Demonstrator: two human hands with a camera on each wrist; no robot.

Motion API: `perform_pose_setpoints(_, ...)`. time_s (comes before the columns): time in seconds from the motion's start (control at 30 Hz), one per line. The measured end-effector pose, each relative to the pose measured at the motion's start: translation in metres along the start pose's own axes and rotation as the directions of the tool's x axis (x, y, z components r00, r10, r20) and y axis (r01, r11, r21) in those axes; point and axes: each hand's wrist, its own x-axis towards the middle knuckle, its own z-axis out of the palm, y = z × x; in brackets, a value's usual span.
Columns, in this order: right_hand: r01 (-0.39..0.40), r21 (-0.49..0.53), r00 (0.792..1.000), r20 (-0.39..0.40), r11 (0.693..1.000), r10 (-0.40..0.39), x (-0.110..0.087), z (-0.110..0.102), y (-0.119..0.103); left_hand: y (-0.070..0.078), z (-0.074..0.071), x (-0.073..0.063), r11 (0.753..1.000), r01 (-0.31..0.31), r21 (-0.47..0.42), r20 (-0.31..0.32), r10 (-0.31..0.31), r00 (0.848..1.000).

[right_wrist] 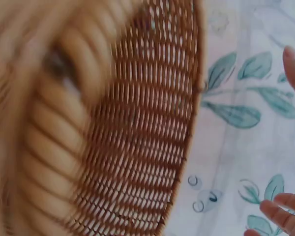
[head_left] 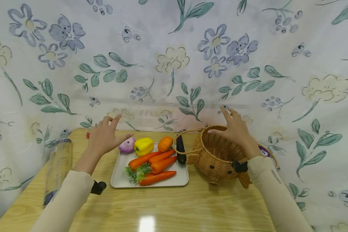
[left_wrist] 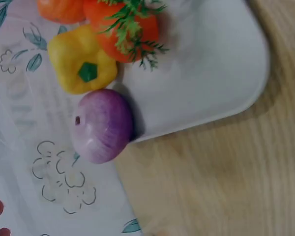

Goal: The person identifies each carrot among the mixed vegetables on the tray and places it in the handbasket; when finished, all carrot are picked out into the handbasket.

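Note:
My left hand (head_left: 105, 137) hovers near the left end of a white tray (head_left: 119, 180), fingers spread and holding nothing. Closest to it is a purple onion (left_wrist: 103, 126), at the tray's back left corner beside a yellow bell pepper (head_left: 144, 146). A small orange pumpkin (head_left: 165, 144), several carrots (head_left: 162, 165) with leafy green tops and a dark eggplant (head_left: 180, 149) share the tray. My right hand (head_left: 235, 129) is held above the opening of a wicker basket (head_left: 204, 161), thumb and fingers apart, with nothing in it. Its fingertips show at the right wrist view's edge.
The basket has an animal face and a thin looped handle (head_left: 178, 151) leaning toward the eggplant. A clear plastic case (head_left: 58, 167) lies at the table's left. Behind the wooden table (head_left: 174, 206) hangs a floral cloth (head_left: 145, 64). A small red item (head_left: 88, 135) sits at the back left.

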Motion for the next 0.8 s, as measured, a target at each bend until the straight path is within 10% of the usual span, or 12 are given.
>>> perform_pose_setpoints(0.5,0.004,0.198,0.998,-0.059,0.98,0.008,-0.038,0.013,-0.035,-0.016,0.02,-0.049,0.996,-0.01,-0.083,-0.094,0.002,0.996)
perform_pose_setpoints(0.8,0.061,0.36,0.991,-0.13,0.931,-0.015,-0.055,0.031,-0.069,-0.025,0.032,-0.076,0.97,0.064,-0.233,0.006,-0.064,0.998)
